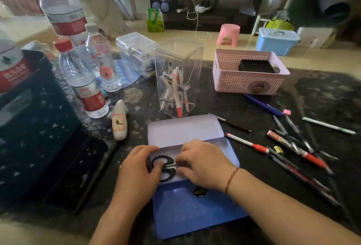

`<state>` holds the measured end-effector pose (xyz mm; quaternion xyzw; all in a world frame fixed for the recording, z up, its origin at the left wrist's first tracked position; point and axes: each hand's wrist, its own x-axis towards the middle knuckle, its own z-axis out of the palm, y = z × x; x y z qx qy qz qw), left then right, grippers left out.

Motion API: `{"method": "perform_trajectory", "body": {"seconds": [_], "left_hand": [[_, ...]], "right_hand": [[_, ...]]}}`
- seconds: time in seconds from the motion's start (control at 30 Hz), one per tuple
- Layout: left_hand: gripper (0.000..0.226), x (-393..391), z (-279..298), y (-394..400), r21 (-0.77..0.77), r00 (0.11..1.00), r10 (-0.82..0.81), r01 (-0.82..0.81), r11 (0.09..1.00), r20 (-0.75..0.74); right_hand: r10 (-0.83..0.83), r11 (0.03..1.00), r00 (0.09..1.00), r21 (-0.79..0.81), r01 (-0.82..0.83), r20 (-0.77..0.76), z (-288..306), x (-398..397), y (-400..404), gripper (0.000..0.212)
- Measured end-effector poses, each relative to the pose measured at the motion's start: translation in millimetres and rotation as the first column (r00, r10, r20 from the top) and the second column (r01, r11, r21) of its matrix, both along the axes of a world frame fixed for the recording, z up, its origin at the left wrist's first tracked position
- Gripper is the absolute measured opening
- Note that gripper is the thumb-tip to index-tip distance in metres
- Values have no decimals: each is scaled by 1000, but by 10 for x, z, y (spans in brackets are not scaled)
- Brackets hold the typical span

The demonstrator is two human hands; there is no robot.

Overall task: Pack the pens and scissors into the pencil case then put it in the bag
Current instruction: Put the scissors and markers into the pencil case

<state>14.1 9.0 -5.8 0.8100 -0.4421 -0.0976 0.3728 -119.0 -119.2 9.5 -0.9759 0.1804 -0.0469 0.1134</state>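
Note:
A blue tin pencil case (183, 129) lies open on the dark table in front of me, its pale lid standing up at the back. Black-handled scissors (165, 167) lie inside its tray. My left hand (140, 168) rests on the scissor handles with a finger in one loop. My right hand (203, 164) covers the blades and grips them. Several pens (293, 147) lie scattered on the table to the right, among them a white pen with a red cap (247, 143) closest to the case. No bag is identifiable.
A clear plastic holder (177, 80) with white sticks stands just behind the case. A pink basket (248, 72) sits back right. Water bottles (84, 82) and a dark crate (29, 127) crowd the left. A white eraser-like object (120, 121) lies left of the case.

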Motion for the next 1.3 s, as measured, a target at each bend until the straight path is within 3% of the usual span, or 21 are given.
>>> {"method": "perform_trajectory", "body": {"seconds": [0.1, 0.2, 0.27, 0.37, 0.5, 0.6, 0.67, 0.77, 0.87, 0.97, 1.13, 1.3], "left_hand": [[30, -12, -25, -43, 15, 999, 7, -8, 1000, 32], [24, -35, -51, -82, 2, 999, 31, -31, 1000, 45], [19, -49, -60, -107, -3, 998, 40, -40, 999, 44], [15, -52, -76, -137, 37, 999, 34, -35, 999, 34], [22, -46, -83, -123, 111, 1000, 4, -4, 994, 0], [29, -21, -65, -104, 178, 999, -27, 34, 983, -38], [32, -18, -33, -98, 174, 998, -53, 59, 983, -42], [41, -38, 30, -87, 136, 996, -21, 33, 990, -86], [61, -27, 42, -70, 126, 991, 31, -15, 992, -128], [66, -14, 50, -56, 124, 990, 19, -2, 992, -138], [50, 13, 40, -61, 113, 996, -53, 62, 992, -78], [40, 52, -9, -48, 110, 994, -95, 101, 989, -55]], "right_hand": [[-61, 998, 981, 45, 53, 186, -24, -219, -102, 22], [-325, 938, 865, 12, 348, 382, 13, -614, -444, 9], [-496, 850, 842, -80, 521, 214, 68, -857, -689, 13], [-591, 804, 790, -190, 563, -162, 72, -1037, -895, 33], [-620, 780, 772, -209, 590, -137, 31, -1047, -930, 21], [-523, 812, 818, -152, 563, 240, 43, -971, -854, 13], [-304, 912, 878, -153, 380, 369, 88, -791, -664, 11], [-36, 943, 971, -313, 112, 237, 31, -420, -371, 5], [17, 923, 994, -383, 27, 112, -114, -98, -242, 12], [-13, 910, 998, -413, 37, 60, -148, 91, -198, 18], [31, 910, 996, -415, 7, 85, -175, 215, -112, 20], [-146, 925, 977, -329, 190, 153, -209, 216, -114, 36]]}}
